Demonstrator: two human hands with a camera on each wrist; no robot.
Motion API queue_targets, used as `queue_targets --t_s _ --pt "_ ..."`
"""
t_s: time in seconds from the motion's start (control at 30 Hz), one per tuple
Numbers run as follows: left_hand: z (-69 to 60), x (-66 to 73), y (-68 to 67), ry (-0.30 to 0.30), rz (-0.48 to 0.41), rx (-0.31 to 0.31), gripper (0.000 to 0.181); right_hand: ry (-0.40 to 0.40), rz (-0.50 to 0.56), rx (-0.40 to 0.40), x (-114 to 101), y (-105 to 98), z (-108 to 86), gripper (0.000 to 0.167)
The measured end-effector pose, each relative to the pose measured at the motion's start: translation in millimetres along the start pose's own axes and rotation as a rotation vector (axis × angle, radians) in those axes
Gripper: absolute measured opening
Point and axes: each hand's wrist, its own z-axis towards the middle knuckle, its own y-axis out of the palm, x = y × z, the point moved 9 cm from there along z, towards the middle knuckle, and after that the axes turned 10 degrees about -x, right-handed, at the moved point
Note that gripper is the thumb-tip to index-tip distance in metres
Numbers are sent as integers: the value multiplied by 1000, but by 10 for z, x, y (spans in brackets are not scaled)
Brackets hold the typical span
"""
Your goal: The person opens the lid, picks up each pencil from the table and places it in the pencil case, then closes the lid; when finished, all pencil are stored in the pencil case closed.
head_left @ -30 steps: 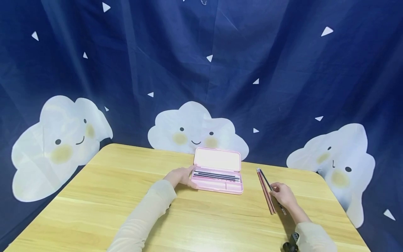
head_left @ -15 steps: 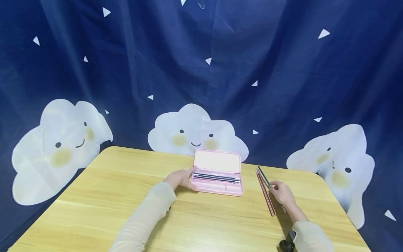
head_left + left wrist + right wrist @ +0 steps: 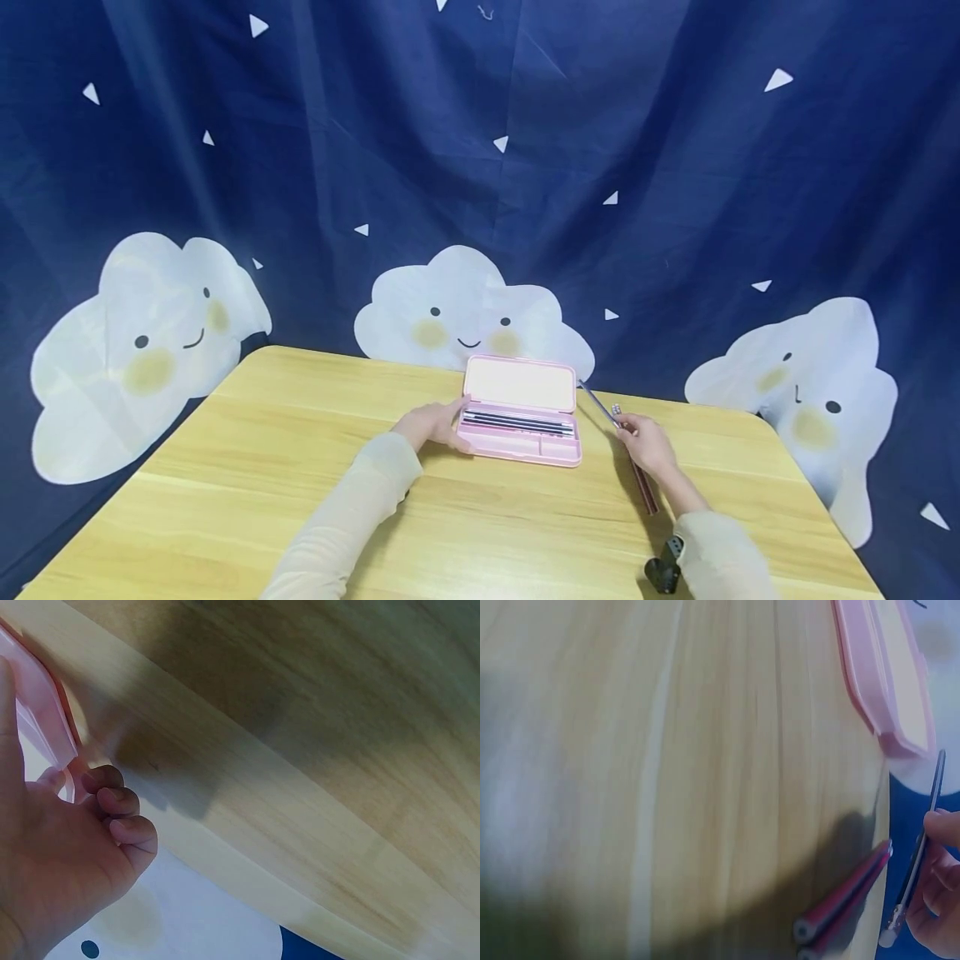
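Observation:
A pink pencil case [image 3: 491, 444] lies with its lid up near the table's far edge. Several dark pencils [image 3: 517, 423] rest in its rear compartment. My left hand [image 3: 431, 423] grips the case's left end, thumb at the front and a finger by the hinge. In the left wrist view the other fingers of that hand [image 3: 82, 840] are curled beside the case. Right of the case, my right hand [image 3: 648, 446] pinches a dark pencil [image 3: 597, 403] above the table. Its eraser end [image 3: 889, 934] shows in the right wrist view. Beneath that hand lie red pencils [image 3: 645, 490], partly hidden.
The wooden table [image 3: 480, 533] has rounded far corners. Behind it hangs a dark blue curtain [image 3: 420, 100] with printed clouds and triangles. A small black device [image 3: 664, 568] sits at the right sleeve. The front compartments of the case [image 3: 862, 667] face me.
My right hand has lifted the dark pencil from beside the red ones and moved it left, toward the case. The left hand has stayed at the case's left end.

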Motion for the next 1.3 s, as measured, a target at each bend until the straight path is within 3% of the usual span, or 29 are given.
queue_targets --t_s 0.7,0.93,1.3 --pt "28 43 37 -3 -4 -4 102 -71 121 -16 -357 297 196 22" --pt "19 9 38 -10 -8 -11 102 -93 74 -25 -539 473 292 21" --pt "24 -5 17 -7 12 -4 102 -241 -58 -29 -891 672 340 22"
